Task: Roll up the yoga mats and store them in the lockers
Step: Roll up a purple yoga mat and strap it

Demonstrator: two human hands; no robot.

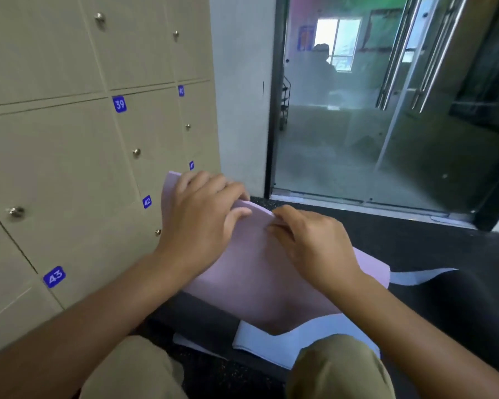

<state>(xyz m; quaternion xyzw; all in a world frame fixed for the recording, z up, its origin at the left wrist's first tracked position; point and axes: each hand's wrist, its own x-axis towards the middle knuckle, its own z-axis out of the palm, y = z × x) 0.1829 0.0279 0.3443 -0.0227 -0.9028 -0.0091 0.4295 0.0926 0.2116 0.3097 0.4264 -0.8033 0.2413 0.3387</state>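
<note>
Yoga mat [251, 272], the pink one, lies on the dark floor [415, 249] in front of me, just beside the lockers [69, 168] on the left. Its far edge is lifted and bent back toward me, so the first turn of the roll is only starting. I see this edge running from far left, near the door numbered 42 [147, 201], to the near right. The roll's long axis will follow this line, and the rolling must go across it, toward my knees.

My left hand [205, 208] is on the far left part of the raised edge, with its fingers curled over the fold and gripping it. My right hand [308, 240] is just beside it, toward the right, and its fingertips pinch the same edge. Both hands are close together near the middle-left of the edge, so the right end of the mat is free and may lag.

A white mat [300, 344] lies under the pink one, near my knees. I think the right hand should move further right before the rolling goes on.

All locker doors in view are closed.
</note>
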